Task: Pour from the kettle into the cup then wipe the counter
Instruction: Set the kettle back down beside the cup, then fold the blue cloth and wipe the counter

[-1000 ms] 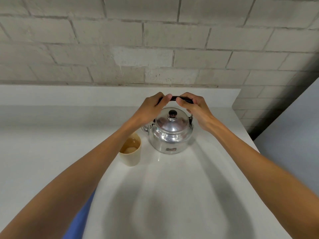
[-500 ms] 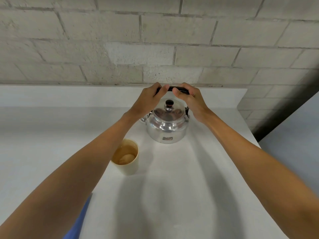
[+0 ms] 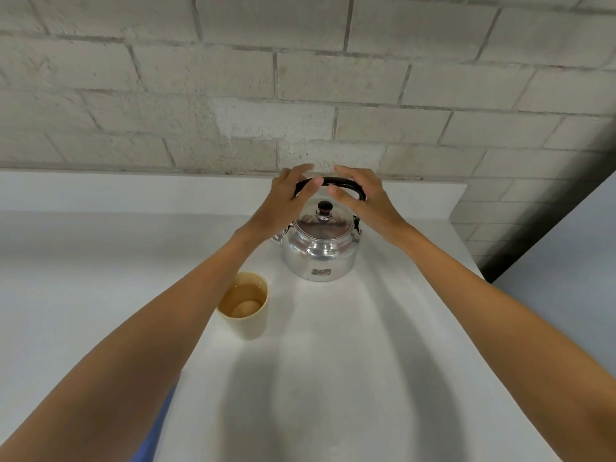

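Note:
A shiny metal kettle with a black lid knob and a black handle stands upright on the white counter, close to the back ledge. My left hand and my right hand hover at the handle from either side. Their fingers are straightened and spread, with thumbs in front of the handle and fingers behind it, not clenched. A beige cup with light brown liquid stands on the counter, in front and to the left of the kettle, beside my left forearm.
A grey block wall rises behind the counter's raised back ledge. The counter's right edge drops off near a pale blue surface. A strip of blue cloth shows under my left forearm at the counter's front left.
The kettle has moved farther back from the cup and stands on the counter. Both hands have loosened from a closed grip on the handle to spread fingers.

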A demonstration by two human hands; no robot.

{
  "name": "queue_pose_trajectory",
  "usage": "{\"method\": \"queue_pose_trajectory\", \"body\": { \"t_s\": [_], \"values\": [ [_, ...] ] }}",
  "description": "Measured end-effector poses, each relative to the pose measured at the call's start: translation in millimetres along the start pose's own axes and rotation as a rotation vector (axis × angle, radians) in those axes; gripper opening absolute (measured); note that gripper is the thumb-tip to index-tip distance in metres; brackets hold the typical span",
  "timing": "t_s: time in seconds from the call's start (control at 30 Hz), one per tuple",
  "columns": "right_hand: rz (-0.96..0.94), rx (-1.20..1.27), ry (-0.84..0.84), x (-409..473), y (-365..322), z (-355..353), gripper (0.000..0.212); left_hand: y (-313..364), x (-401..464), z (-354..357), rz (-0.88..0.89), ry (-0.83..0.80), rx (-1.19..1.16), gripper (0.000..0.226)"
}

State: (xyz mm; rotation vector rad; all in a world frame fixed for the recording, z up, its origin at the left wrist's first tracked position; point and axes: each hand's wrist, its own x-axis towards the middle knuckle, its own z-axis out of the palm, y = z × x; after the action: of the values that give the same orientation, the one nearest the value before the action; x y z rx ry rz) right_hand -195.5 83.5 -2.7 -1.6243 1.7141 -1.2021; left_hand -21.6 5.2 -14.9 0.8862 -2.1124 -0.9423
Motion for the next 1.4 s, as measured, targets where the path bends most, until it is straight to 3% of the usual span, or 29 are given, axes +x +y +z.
{"method": "queue_pose_trajectory", "body": {
  "t_s": [0.13,0.37,0.6,0.8,1.07,1.4],
  "values": [
    [-0.003,0.004,0.057,-16.8,-14.8,-6.6,0.051,14.2,-17.9,-16.6,-0.050,0.023,-0.033,0.046],
    [-0.044,0.106,0.178,-64.0,-60.4,-7.9,0.017,67.9,-82.4,-50.9,-0.002,0.011,0.017,0.022],
    [-0.114,0.289,0.019,-130.5,-99.1,19.4,0.007,105.7,-171.3,-67.0,-0.048,0.054,-0.053,0.007],
    [-0.096,0.293,-0.076,-174.6,-114.8,56.9,0.012,106.5,-238.2,-76.8,-0.153,0.155,-0.023,0.006],
    [0.023,0.291,-0.163,-215.6,-116.1,121.6,0.005,78.1,-314.5,-81.5,-0.339,0.268,0.028,0.009],
    [0.125,0.171,-0.344,-216.0,-101.8,206.8,0.017,21.3,-396.9,-84.4,-0.694,0.303,0.176,0.022]
  ]
}}
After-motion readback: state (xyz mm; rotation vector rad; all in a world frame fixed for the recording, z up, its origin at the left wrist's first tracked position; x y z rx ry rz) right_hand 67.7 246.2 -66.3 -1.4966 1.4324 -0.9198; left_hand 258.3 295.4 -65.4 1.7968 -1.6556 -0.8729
